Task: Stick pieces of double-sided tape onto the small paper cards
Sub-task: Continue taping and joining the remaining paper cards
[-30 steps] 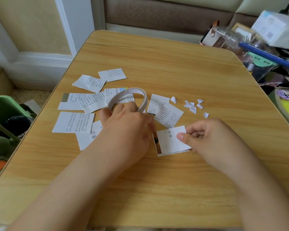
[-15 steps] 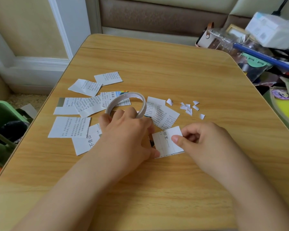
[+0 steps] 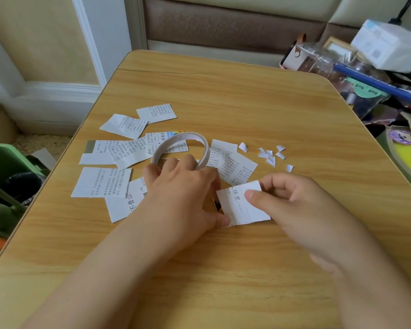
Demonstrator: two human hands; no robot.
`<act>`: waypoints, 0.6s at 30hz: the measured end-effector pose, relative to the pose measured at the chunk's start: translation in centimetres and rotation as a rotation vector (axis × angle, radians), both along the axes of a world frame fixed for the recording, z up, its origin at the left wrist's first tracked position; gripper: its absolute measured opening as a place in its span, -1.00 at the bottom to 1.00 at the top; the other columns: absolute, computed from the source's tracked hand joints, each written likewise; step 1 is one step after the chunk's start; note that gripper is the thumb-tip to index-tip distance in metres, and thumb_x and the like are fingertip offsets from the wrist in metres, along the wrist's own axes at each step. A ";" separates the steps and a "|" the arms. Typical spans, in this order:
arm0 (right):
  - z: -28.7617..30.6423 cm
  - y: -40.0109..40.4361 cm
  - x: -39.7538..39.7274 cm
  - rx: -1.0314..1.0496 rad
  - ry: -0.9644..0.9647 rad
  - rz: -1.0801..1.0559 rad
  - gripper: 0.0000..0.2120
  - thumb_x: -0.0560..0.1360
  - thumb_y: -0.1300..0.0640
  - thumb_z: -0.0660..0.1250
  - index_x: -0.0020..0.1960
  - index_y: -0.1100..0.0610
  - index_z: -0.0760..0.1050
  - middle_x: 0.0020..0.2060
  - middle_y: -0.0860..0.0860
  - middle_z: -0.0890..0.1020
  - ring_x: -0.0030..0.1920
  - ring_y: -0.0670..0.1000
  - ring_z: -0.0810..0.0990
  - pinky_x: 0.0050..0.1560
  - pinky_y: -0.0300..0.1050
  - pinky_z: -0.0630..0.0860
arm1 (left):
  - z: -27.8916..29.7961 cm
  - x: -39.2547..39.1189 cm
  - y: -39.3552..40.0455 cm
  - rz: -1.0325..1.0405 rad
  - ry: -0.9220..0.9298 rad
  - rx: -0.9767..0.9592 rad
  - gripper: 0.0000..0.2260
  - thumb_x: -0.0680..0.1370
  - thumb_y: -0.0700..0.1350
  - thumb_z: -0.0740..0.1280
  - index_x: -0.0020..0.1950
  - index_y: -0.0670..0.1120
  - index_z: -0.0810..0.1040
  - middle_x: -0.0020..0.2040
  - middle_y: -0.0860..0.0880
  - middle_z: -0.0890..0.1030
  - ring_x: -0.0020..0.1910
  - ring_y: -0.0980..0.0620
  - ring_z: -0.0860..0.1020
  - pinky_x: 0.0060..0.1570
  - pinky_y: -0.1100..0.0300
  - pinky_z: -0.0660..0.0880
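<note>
Both hands meet over one small paper card point(image 3: 243, 205) on the wooden table point(image 3: 247, 103). Our right hand point(image 3: 292, 205) pinches the card, thumb on its printed face; our left hand point(image 3: 183, 193) grips the ring-shaped tape roll point(image 3: 182, 148), thumb tip at the card's near-left corner. Other printed cards point(image 3: 102, 182) lie to the left, white backing scraps point(image 3: 269, 155) beyond.

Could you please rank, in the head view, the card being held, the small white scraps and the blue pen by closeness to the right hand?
From the right hand:
1. Card being held: pinched under its thumb, just left of it.
2. Small white scraps: on the table beyond the hand.
3. Blue pen: in the clutter off the table's far right edge.
</note>
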State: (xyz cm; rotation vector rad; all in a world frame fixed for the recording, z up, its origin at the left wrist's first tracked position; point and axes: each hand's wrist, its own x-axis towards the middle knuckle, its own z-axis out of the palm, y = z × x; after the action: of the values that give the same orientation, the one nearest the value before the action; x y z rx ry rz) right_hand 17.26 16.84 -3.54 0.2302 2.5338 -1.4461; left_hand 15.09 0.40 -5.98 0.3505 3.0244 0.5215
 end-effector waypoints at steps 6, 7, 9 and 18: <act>-0.1 -0.1 0.2 -0.016 -0.026 0.086 -0.83 0.37 -0.01 0.40 -0.32 0.04 0.51 -0.44 -0.09 0.43 -0.40 -0.09 0.36 -0.32 -0.23 0.30 | 0.0 0.0 0.0 0.002 0.006 0.001 -0.59 0.33 0.33 0.37 0.09 0.23 0.40 -0.07 0.14 0.24 0.04 0.10 0.16 -0.02 0.12 -0.03; -0.2 0.0 0.2 0.005 -0.015 0.085 -0.85 0.36 -0.02 0.40 -0.30 0.03 0.53 -0.43 -0.06 0.45 -0.39 -0.07 0.37 -0.31 -0.18 0.31 | 0.0 0.1 0.0 0.004 0.009 0.003 -0.59 0.33 0.33 0.38 0.09 0.23 0.40 -0.07 0.14 0.24 0.04 0.10 0.17 -0.02 0.13 -0.04; -0.3 0.1 0.1 0.042 0.014 0.067 -0.85 0.38 0.00 0.40 -0.25 0.07 0.55 -0.41 0.06 0.52 -0.39 -0.06 0.40 -0.32 -0.14 0.33 | 0.0 0.1 -0.1 0.010 0.007 0.014 -0.59 0.32 0.32 0.39 0.09 0.23 0.41 -0.10 0.15 0.22 0.07 0.10 0.20 -0.04 0.14 -0.05; -0.3 0.8 -1.0 -0.213 0.323 -0.115 -0.94 0.43 0.14 0.44 -0.18 0.12 0.61 -0.27 0.06 0.70 -0.25 0.14 0.62 -0.12 -0.03 0.50 | 1.4 0.3 -0.7 0.133 0.097 0.500 -0.65 0.26 0.26 0.47 -0.03 0.26 0.47 -0.03 0.24 0.33 -0.07 0.40 0.34 0.27 0.02 0.25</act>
State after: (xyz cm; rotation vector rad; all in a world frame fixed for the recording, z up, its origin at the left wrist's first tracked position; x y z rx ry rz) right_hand 16.23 17.60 -3.81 0.1165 2.6144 -1.9218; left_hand 15.38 -0.30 -4.61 0.1958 2.9809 1.3114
